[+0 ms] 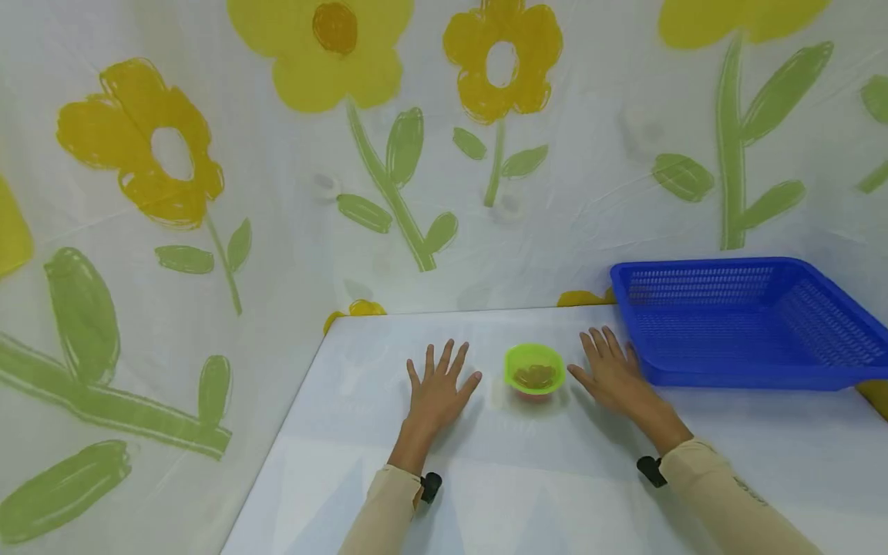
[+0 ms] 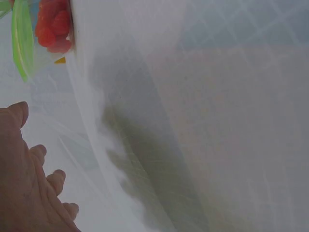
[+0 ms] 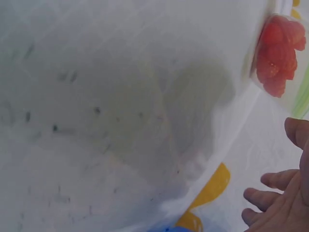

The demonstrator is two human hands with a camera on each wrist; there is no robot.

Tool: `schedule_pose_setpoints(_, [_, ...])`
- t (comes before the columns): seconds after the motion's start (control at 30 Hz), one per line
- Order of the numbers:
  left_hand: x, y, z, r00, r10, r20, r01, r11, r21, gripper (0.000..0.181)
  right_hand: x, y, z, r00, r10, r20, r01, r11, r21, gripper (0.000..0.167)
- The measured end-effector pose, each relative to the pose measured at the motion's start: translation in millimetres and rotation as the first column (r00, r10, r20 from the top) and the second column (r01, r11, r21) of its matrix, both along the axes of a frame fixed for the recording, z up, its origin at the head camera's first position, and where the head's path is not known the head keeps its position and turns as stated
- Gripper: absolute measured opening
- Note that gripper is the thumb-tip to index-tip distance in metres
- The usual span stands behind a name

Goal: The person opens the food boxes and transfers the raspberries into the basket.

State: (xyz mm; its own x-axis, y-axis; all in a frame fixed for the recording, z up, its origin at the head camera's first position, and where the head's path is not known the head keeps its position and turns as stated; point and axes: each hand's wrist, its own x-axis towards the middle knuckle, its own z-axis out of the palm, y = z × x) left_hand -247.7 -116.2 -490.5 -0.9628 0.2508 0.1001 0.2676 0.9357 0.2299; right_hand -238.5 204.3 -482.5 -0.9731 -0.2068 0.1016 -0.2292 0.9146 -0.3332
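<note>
A small clear tub [image 1: 533, 370] with a lime-green lid [image 2: 21, 41] stands on the white table between the two hands. Red lumpy pieces [image 3: 277, 55] show through its side in both wrist views; their exact kind is unclear. To the left of the tub, the left hand [image 1: 437, 391] has its fingers spread and holds nothing. The right hand [image 1: 613, 375], also with spread fingers, is on the tub's other side, its thumb close to the lid with a small gap. Both hands cast shadows on the table, and neither touches the tub.
A blue perforated plastic basket [image 1: 735, 378] sits at the right, just beyond the right hand. White cloth [image 1: 541, 254] printed with yellow flowers hangs behind and to the left of the table [image 1: 513, 493]. Each wrist wears a small black device [image 1: 431, 487].
</note>
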Motion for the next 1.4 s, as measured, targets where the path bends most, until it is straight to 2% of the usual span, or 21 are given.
schedule_pose_setpoints(0.17, [-2.1,3.2,0.6,0.999,-0.048,-0.020,0.049,0.998,0.045,0.073,3.4,3,3.6,1.000,0.006,-0.014,-0.006,0.999,-0.032,0.071])
schedule_pose_setpoints(0.33, [-0.5,0.1,8.0,0.995,-0.080,-0.054,0.088,0.981,0.171,0.074,8.4,2,4.9,0.998,0.049,-0.045,-0.053,0.993,-0.103,0.070])
schedule_pose_setpoints(0.47, [2.2,-0.6,13.0,0.987,-0.139,-0.080,0.157,0.935,0.317,0.069,13.9,-1,5.4,0.996,0.078,-0.038,-0.084,0.980,-0.178,0.071])
schedule_pose_setpoints(0.6, [3.6,5.0,14.4,0.976,-0.202,-0.087,0.219,0.853,0.473,0.065,18.5,-1,4.9,0.995,0.098,-0.001,-0.095,0.956,-0.277,0.073])
schedule_pose_setpoints(0.67, [3.6,8.5,13.8,0.973,-0.213,-0.090,0.228,0.810,0.540,0.063,19.6,0,3.4,0.994,0.109,0.022,-0.095,0.936,-0.338,0.075])
schedule_pose_setpoints(0.73, [3.5,11.2,11.9,0.973,-0.210,-0.092,0.223,0.781,0.583,0.061,19.9,-1,1.2,0.992,0.121,0.045,-0.094,0.918,-0.385,0.077])
schedule_pose_setpoints(0.8, [3.5,13.5,9.1,0.975,-0.205,-0.085,0.213,0.760,0.614,0.059,20.1,-2,-1.7,0.989,0.130,0.071,-0.089,0.906,-0.414,0.081])
schedule_pose_setpoints(0.97, [3.2,18.3,0.7,0.975,-0.198,-0.101,0.214,0.716,0.664,0.056,21.0,-6,-8.2,0.987,0.128,0.094,-0.076,0.899,-0.431,0.082])
schedule_pose_setpoints(1.17, [3.2,23.8,-8.6,0.970,-0.193,-0.147,0.241,0.678,0.694,0.055,18.5,-11,-16.6,0.986,0.143,0.084,-0.086,0.873,-0.480,0.079])
schedule_pose_setpoints(1.33, [2.4,28.1,-16.4,0.971,-0.185,-0.152,0.236,0.633,0.737,0.058,17.4,-12,-21.2,0.987,0.143,0.075,-0.090,0.872,-0.482,0.080])
schedule_pose_setpoints(1.4, [1.7,29.6,-19.7,0.972,-0.175,-0.158,0.234,0.622,0.747,0.060,16.7,-11,-23.4,0.987,0.139,0.077,-0.084,0.869,-0.488,0.081])
